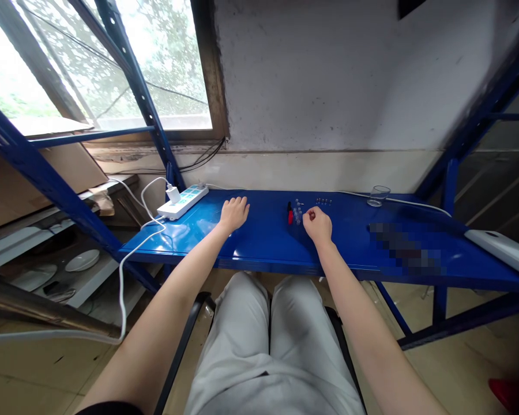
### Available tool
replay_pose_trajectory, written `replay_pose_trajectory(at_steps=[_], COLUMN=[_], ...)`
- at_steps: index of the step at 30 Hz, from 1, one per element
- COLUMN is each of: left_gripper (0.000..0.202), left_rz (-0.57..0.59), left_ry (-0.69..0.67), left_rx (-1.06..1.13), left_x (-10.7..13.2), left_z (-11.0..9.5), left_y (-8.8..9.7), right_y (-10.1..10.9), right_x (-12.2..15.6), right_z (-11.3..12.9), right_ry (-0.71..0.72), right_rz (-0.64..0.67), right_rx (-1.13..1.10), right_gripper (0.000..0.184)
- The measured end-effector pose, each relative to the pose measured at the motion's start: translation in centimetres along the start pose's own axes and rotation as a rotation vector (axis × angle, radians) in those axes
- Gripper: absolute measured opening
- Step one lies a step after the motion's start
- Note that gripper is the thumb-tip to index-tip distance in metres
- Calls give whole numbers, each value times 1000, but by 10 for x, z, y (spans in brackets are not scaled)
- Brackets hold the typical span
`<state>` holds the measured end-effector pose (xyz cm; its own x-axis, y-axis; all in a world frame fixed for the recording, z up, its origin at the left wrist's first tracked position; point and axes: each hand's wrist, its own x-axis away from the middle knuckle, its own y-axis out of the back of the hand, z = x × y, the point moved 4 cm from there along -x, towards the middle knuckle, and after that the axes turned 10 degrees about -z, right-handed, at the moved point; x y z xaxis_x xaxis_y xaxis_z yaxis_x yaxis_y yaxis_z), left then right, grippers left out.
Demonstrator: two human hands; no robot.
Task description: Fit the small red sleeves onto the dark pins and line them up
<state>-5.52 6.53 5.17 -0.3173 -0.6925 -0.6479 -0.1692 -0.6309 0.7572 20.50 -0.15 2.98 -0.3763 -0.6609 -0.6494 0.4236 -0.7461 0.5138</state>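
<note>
My left hand (234, 214) lies palm down on the blue tabletop (263, 245), its fingers stretched out and holding nothing. My right hand (320, 226) is closed, with thumb and fingertips together just right of a cluster of small clear pieces (297, 214). Whatever it pinches, if anything, is too small to make out. Along the left side of that cluster are a small red item (290, 218) and a small black item (289, 206). Behind my right hand, several tiny pieces (324, 202) stand in a row.
At the left end is a white power strip (184, 202) with a plugged-in white charger (173, 193) and trailing cords. A clear glass (378, 196) stands at the back right. Farther right are a blurred-out dark object (404, 248) and a white case-like object (504, 251). A wall (328, 86) rises behind.
</note>
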Motion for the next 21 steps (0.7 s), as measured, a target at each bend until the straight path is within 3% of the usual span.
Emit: replay_pose_trajectory(at_steps=[5, 8, 11, 15, 18, 21], left_gripper=[32, 24, 18, 23, 23, 23], left_rz=[129, 149, 66, -127, -162, -159], left_ry=[176, 331, 555, 870, 954, 911], left_rx=[62, 199, 484, 1096, 1431, 1601], left_x=[5, 5, 7, 17, 25, 30], left_z=[3, 5, 1, -14, -27, -34], left_y=[-19, -26, -29, -29, -28, -24], right_y=[2, 6, 10, 14, 10, 0], right_x=[1, 2, 2, 5, 13, 23], right_z=[2, 5, 7, 16, 37, 68], right_ry=[46, 71, 105, 245, 460, 585], right_rz=[-47, -103, -197, -290, -196, -26], right_rx=[-43, -65, -107, -218, -278, -251], right_gripper=[15, 15, 16, 18, 21, 26])
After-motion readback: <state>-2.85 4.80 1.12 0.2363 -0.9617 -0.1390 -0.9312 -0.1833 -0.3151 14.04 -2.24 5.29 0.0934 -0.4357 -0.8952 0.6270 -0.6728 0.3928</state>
